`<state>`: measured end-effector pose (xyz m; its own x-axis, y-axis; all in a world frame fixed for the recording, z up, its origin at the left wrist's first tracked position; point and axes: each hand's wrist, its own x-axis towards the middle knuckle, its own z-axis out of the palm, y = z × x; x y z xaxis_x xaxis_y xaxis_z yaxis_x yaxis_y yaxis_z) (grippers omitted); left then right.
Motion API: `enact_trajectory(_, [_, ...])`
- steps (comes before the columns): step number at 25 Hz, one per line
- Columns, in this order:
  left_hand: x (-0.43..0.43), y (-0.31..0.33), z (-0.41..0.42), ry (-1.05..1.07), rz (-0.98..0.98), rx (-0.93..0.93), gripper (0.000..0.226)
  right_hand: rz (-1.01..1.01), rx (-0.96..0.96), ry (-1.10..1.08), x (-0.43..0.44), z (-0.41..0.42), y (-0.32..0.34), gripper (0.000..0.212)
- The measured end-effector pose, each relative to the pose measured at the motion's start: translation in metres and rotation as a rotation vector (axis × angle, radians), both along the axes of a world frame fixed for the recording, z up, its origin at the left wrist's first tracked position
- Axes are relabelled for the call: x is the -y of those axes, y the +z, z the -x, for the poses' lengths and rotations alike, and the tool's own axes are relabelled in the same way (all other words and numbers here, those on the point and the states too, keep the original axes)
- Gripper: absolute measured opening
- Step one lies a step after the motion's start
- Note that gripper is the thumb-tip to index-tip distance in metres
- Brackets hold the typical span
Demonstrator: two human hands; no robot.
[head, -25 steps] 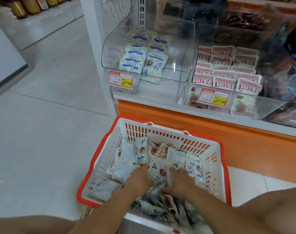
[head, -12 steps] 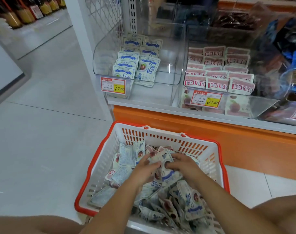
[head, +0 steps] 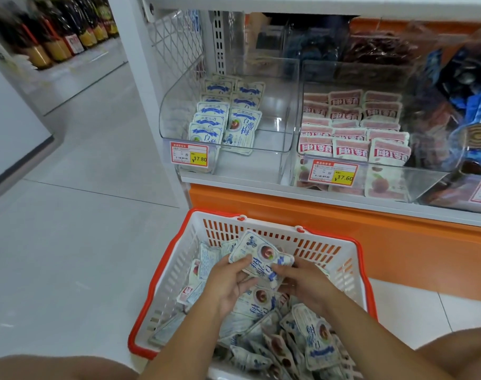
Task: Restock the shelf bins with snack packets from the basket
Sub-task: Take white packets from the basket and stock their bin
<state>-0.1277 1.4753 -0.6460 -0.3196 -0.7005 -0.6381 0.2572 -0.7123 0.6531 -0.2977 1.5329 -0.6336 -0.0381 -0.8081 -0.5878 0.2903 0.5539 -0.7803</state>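
Observation:
A white basket with a red rim [head: 162, 272] stands on the floor below the shelf, full of white-and-blue snack packets [head: 313, 335]. Above it, my left hand [head: 231, 283] and my right hand [head: 302, 283] both grip a small stack of these packets [head: 261, 256], its top one face up. On the shelf, a clear left bin [head: 272, 111] holds two rows of the same blue packets [head: 225, 116] on its left side. Its right half is bare.
A second clear bin [head: 415, 182] to the right is filled with pink-and-red packets [head: 351, 127]. Price tags [head: 190, 156] hang on the bin fronts. An orange panel [head: 343, 223] runs under the shelf. Bottles [head: 55, 31] line a far aisle at top left.
Both hands have come up out of the heap in the basket, gathering packets into a stack held between them. The view has tilted up toward the shelf.

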Motion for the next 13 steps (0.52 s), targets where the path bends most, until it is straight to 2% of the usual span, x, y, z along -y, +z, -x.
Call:
enact_trajectory(6, [0.009,0.029,-0.012,-0.250,0.167,0.112,0.030,0.113,-0.033,-0.120,0.008,0.006,0.023,0.037])
enact_trajectory(9, [0.009,0.037,-0.018,-0.251,0.259,0.184,0.029,0.167,0.027,-0.103,0.007,-0.001,0.043,0.024])
enact_trajectory(11, [0.007,0.044,-0.021,-0.221,0.278,0.186,0.032,0.213,0.051,-0.072,0.007,-0.004,0.058,0.026])
enact_trajectory(13, [0.008,0.060,-0.020,-0.208,0.304,0.166,0.032,0.266,-0.092,0.009,0.008,-0.006,0.077,0.026])
